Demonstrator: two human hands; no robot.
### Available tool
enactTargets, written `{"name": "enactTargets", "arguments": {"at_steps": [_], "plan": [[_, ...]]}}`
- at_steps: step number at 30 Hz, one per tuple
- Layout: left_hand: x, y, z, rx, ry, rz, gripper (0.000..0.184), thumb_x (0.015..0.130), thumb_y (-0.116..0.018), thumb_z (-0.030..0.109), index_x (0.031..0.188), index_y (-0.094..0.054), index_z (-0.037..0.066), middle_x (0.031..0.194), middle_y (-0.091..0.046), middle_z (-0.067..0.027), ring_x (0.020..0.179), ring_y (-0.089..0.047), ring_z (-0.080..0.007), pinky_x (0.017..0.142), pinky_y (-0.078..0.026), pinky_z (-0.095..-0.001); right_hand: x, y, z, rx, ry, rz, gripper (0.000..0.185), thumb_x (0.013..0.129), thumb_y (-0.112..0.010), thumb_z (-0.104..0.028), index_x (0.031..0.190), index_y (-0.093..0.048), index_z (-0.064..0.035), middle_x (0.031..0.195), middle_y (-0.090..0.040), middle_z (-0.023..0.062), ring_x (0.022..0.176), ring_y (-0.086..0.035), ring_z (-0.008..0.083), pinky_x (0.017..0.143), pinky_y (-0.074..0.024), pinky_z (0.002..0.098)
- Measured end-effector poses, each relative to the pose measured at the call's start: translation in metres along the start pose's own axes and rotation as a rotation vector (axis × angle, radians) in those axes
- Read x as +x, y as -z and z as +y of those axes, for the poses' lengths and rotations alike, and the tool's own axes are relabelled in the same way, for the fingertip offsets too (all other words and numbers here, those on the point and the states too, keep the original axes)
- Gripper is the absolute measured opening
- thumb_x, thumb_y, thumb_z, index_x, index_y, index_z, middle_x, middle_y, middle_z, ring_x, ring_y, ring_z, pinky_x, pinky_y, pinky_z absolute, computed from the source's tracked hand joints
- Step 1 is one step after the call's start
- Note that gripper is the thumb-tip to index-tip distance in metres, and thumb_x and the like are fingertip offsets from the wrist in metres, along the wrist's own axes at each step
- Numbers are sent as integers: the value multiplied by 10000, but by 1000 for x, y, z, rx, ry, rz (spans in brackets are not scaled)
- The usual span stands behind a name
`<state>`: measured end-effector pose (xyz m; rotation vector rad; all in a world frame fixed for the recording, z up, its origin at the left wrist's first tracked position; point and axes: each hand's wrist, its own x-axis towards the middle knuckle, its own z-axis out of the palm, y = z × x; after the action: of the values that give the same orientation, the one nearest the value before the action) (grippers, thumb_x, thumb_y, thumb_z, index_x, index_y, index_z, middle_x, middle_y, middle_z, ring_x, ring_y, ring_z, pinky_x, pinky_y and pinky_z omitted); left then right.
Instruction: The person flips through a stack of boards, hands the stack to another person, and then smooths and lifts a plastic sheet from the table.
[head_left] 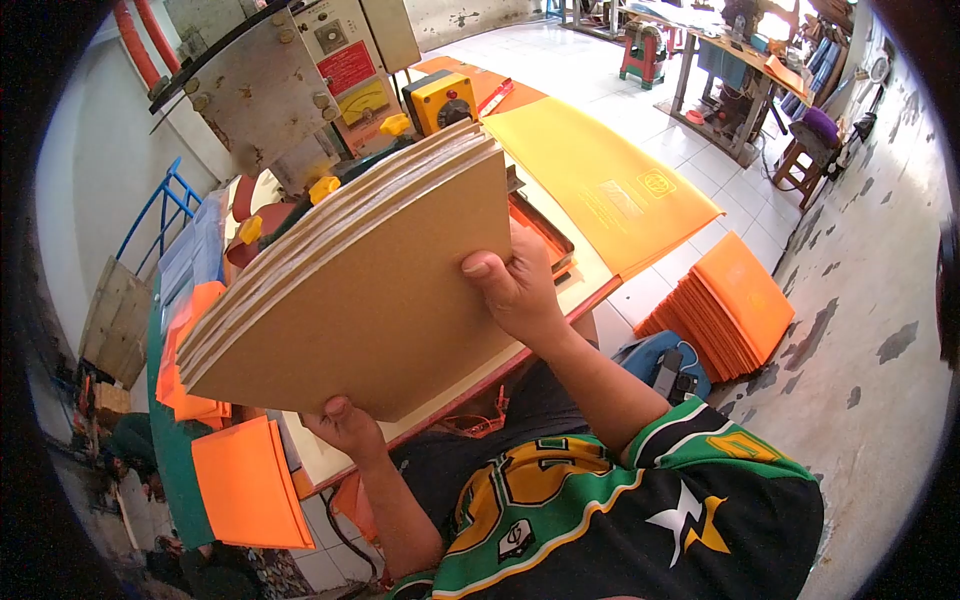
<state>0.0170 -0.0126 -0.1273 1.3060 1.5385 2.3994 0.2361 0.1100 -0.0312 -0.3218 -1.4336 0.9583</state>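
Observation:
A stack of several brown boards (370, 280) with pale layered edges is held up at a tilt in front of me. My right hand (520, 290) grips its right edge, thumb on the broad brown face and fingers behind. At the lower edge, my left hand (345, 428) is closed on the same stack, its thumb at the front and its other fingers hidden. Behind the boards stands a machine with a metal plate (255, 95) and yellow knobs (325, 190). The boards cover part of it.
Orange sheets (250, 485) lie on the green surface at left. A large yellow-orange printed sheet (590, 170) spreads over the table's right side. A tall pile of orange folders (725, 305) stands at right. A control box (440, 100) sits by the machine; a stool (645, 55) stands farther back.

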Motion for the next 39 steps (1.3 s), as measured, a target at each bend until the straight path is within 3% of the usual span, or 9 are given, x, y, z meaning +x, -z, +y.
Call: {"name": "enactTargets", "arguments": {"at_steps": [5,9,15,17,39], "plan": [[0,2,-3,65,-102,-32,408,824,-634,383,959,-509,20,904,-569,-57,835,-562,-194,764,-479,-333,0,0,-1,9,0,0,604,828,-601,-465,1149,-514,39,939,-626,99,856,-564,110,738,-458,265],[-1,-1,-1,11,-93,-2,323,850,-609,326,941,-523,28,867,-560,-39,815,-555,-180,756,-475,-316,0,1,1,-11,-3,-1,608,827,-600,-469,1149,-514,40,939,-625,100,856,-563,111,737,-457,264],[-1,3,1,80,-72,-61,538,815,-577,540,935,-512,20,840,-530,-31,812,-528,-159,775,-460,-341,0,0,0,-5,-7,3,607,825,-596,-483,1124,-526,40,920,-622,97,836,-562,112,722,-455,264],[0,-8,12,82,-63,-19,660,784,-516,636,886,-529,-16,886,-510,-54,862,-497,-161,799,-392,-324,0,-1,-1,-6,14,16,605,822,-598,-487,1115,-530,38,912,-621,94,827,-560,112,717,-454,263],[-1,-3,6,101,-54,-22,623,802,-515,612,884,-559,-5,869,-536,-49,862,-511,-168,789,-397,-328,0,1,-2,8,-33,-11,604,828,-592,-485,1131,-523,33,932,-620,85,845,-559,111,732,-454,267]]}}
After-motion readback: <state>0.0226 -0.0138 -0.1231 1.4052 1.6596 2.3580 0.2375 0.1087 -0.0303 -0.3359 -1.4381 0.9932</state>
